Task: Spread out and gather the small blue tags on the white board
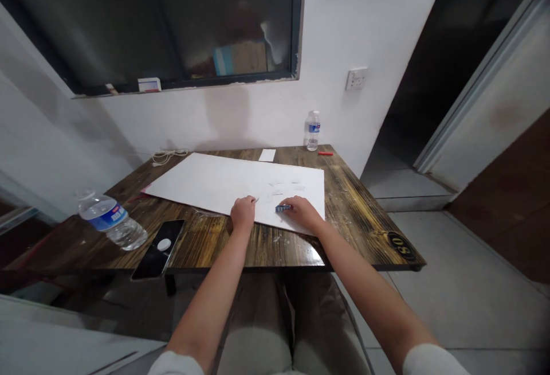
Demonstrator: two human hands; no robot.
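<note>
- white board (215, 183), 1, large, lying flat on the counter (275, 252), its near edge just past the counter's middle
- left hand (243, 214): curled nearly closed on the board's near part, a small metal tip (256, 199) poking out past the fingers; rest of that item hidden
- right hand (303, 214): half closed, resting on the board, fingertips touching 1 small blue item (283, 208); can't tell if it's gripped
- small pale paper scraps (281, 187), a few, exact count unclear, on the board's right part, beyond the hands
- small white paper card (267, 155), 1, on the counter just past the board's far edge
- plastic water bottles, 2: one upright (313, 131) at the far edge, one lying on its side (112, 221) left of the board
- smartphone (158, 249), 1, face down near the counter's front left edge
- red pen (325, 153), 1, right of the upright bottle
- white cable (168, 157), 1, coiled loosely at the far left
- wall socket (356, 78), 1, on the wall above the counter
- window (150, 19), 1, dark glass, small box (149, 85) on its ledge
</note>
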